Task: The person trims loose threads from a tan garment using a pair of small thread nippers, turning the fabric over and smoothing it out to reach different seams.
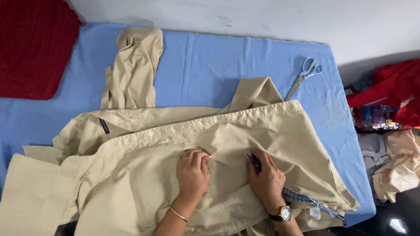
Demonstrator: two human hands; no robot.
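Observation:
A beige garment (280, 131) lies spread over the blue-covered table (205, 61). My left hand (192, 171) presses flat on the fabric near its middle, fingers curled. Just to the right, my right hand (265, 175) rests on the cloth and pinches a small dark object (253, 161) against it; what that object is cannot be told. A blue patterned strap (306, 200) runs out from under my right wrist toward the table's front right corner.
Pale blue-handled scissors (305, 75) lie at the table's back right. A loose beige piece (133, 65) sits at the back left, a dark red cloth (35, 48) at the far left. Red and beige fabrics (393, 131) are piled beyond the right edge.

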